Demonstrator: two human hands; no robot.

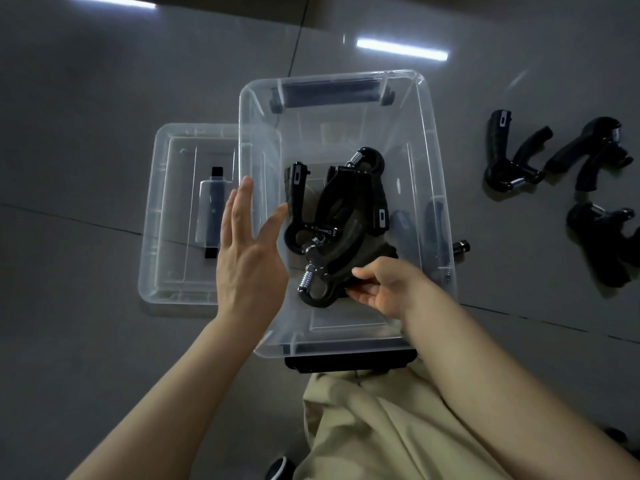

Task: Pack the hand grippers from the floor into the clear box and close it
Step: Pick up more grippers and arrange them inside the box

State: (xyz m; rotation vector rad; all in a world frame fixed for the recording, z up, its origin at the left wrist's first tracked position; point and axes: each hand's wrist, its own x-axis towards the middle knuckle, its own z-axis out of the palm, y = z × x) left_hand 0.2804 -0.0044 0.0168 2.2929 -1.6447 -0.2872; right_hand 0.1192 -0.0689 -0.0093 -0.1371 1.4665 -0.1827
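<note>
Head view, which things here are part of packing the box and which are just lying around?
Part of the job:
- clear box
- hand grippers in the box
- hand grippers on the floor
- lid
- right hand, holding a gripper
- left hand, open

Lying about:
- dark round object by the beige trousers

box (429,140): clear, black latches | lid (162,216): clear, black handle | hand grippers in box (346,216): black, silver springs | hand grippers on floor (512,157): black | floor (104,98): glossy grey tile | trousers (398,427): beige
</note>
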